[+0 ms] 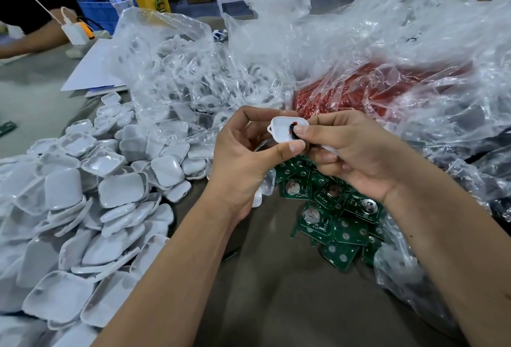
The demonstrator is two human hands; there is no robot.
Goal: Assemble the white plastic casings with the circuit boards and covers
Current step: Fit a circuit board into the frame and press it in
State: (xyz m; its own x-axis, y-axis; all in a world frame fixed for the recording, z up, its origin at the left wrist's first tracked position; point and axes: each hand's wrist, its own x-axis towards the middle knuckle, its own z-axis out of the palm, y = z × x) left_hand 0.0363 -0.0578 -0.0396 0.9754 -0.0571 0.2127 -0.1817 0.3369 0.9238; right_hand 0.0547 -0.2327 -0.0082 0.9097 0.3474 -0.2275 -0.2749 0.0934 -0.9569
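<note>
**Casing held between both hands, small part at its right end**

The left hand [243, 158] pinches a white casing [286, 129] between thumb below and fingers above, holding it up over the tabletop [276, 291]. The casing's long axis runs roughly left to right, with its small loop tab pointing left toward the left hand's fingers. The right hand [356, 153] has its grip narrow, fingertips closed on a small dark and red part [293, 128] at the casing's right end. What that part is exactly cannot be told. So the part meets the casing from the right, and the right hand is the nearer one for seating it, while the left hand only steadies.

The green circuit boards [331, 208] lie just below the hands, nearer the right. The loose white covers [110, 189] are heaped to the left, nearer the left hand.
</note>
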